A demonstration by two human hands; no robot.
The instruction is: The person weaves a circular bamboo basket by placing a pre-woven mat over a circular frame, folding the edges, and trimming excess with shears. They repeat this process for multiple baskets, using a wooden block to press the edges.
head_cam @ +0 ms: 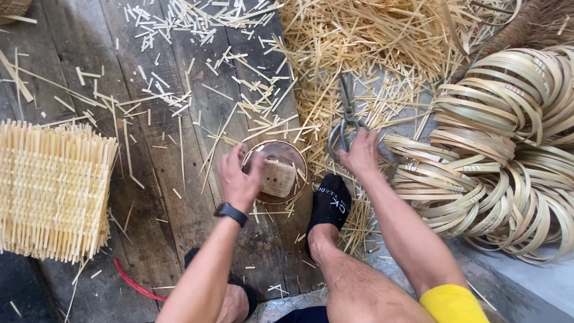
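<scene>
Shears (345,119) are gripped by the right hand (360,152), whose fingers are closed through and around the looped metal handles, with the blades pointing away from the fingertips toward a heap of cut bamboo slivers (365,42). The left hand (239,179) is laid on a round wooden block (276,174), its fingers curled loosely over the near rim; whether the block is actually pinched or merely touched cannot be told.

A slip of the blades is judged to be the chief hazard: the shears lie just beyond a foot in a black sock (330,203), and a careless lift could bring the points across the toes or the left fingers, which rest near the handles. Splinters could also be driven into the bare palms by the loose slivers scattered under and around both hands. The block could be tipped if pressed at its edge, since it appears to sit on a shallow ring rather than flat on the planks (84,54).

The shears look dark and dull, of plain metal with long, narrow blades and wide bow handles. The block is pale, worn on top, and marked by a few small holes.

Beyond the right knuckles, coils of split bamboo strip (502,149) are piled; well out past the left wrist a woven bamboo panel (51,191) is seen.
</scene>
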